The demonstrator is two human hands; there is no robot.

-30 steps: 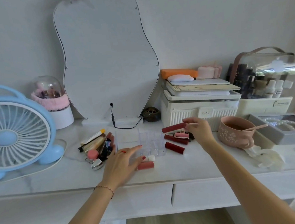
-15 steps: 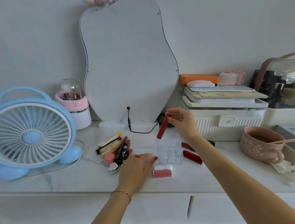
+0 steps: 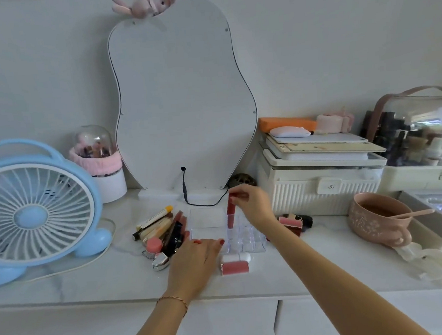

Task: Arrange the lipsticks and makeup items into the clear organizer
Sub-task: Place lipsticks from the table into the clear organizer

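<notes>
Her right hand point(image 3: 254, 204) pinches the first red lipstick point(image 3: 230, 212) into the clear organizer point(image 3: 242, 234), left hand point(image 3: 195, 259) flat, the pile point(image 3: 164, 232) waiting.

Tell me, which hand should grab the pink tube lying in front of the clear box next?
Left, probably. The left hand rests open right beside the pink tube, while the right hand pinches a red lipstick standing in the organizer.

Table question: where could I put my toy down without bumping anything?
Bare marble lies between the clear organizer and the pink mug, and along the front edge before the blue fan. It is crowded left of the organizer, where the makeup pile sits.
</notes>
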